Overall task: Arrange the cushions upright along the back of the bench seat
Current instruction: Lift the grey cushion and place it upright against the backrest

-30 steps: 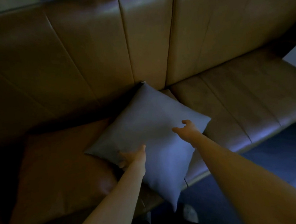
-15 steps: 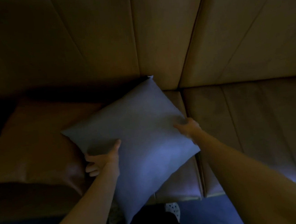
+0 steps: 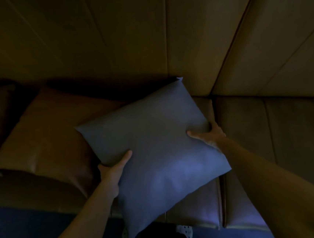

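A grey square cushion point(image 3: 155, 147) lies tilted over the brown leather bench seat point(image 3: 288, 135), one corner touching the padded backrest point(image 3: 125, 35). My left hand point(image 3: 113, 169) grips its left edge, thumb on top. My right hand point(image 3: 209, 135) grips its right edge, thumb on top and fingers under it. A brown leather cushion point(image 3: 45, 141) lies flat on the seat to the left, partly under the grey one.
The bench runs on to the right, its front edge point(image 3: 239, 224) near my feet. Blue carpet point(image 3: 29, 236) lies below. A white shoe point(image 3: 184, 229) shows at the bottom. The scene is dim.
Both hands have closed on the grey cushion's side edges, thumbs now over its top face. The cushion has turned slightly and my view has moved nearer the bench.
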